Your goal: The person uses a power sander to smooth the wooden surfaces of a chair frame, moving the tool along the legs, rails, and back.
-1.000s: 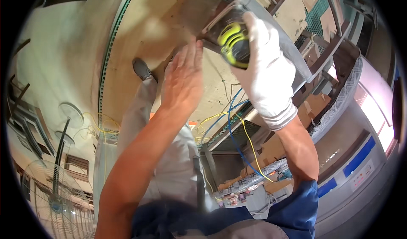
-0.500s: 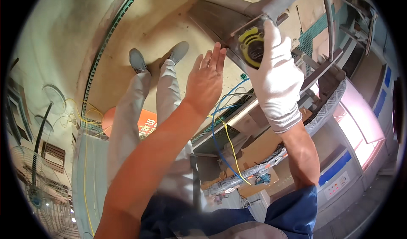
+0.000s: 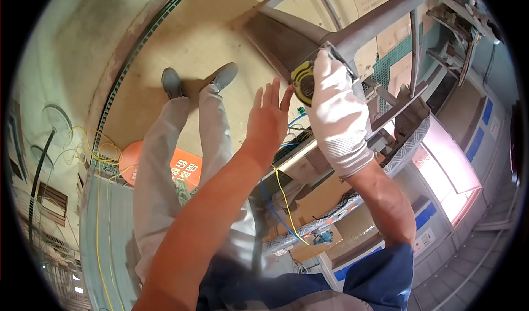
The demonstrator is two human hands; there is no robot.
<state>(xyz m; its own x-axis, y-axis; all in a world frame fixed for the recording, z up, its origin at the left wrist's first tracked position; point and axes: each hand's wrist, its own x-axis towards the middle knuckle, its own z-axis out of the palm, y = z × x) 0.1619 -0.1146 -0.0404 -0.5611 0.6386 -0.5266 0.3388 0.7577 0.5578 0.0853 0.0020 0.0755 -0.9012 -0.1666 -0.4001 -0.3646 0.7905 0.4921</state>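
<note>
My right hand (image 3: 337, 110), in a white knit glove, is closed round a black and yellow-green sander (image 3: 302, 84). Its round top shows past the left side of the glove, while the palm hides the rest. The tool is at a grey, chair-like frame (image 3: 322, 32) with a curved rail and a broad, flat panel (image 3: 273, 41). Whether the tool's underside touches the frame is hidden. My bare left hand (image 3: 267, 115) hangs just left of the tool, fingers spread and holding nothing. Its fingertips are near the panel's lower edge, and contact cannot be made out.
Blue and yellow hoses (image 3: 284, 195) hang below my hands, by a rail wrapped in patterned cloth (image 3: 347, 206). A red-orange round object (image 3: 129, 162) is beside my legs. Cardboard sheets (image 3: 380, 2) lie beyond the frame. A wire-caged fan (image 3: 47, 245) stands at the left.
My right hand and the sander have shifted left and slightly down in the picture. My left hand's fingers have spread apart. The whole view has shifted a little.
</note>
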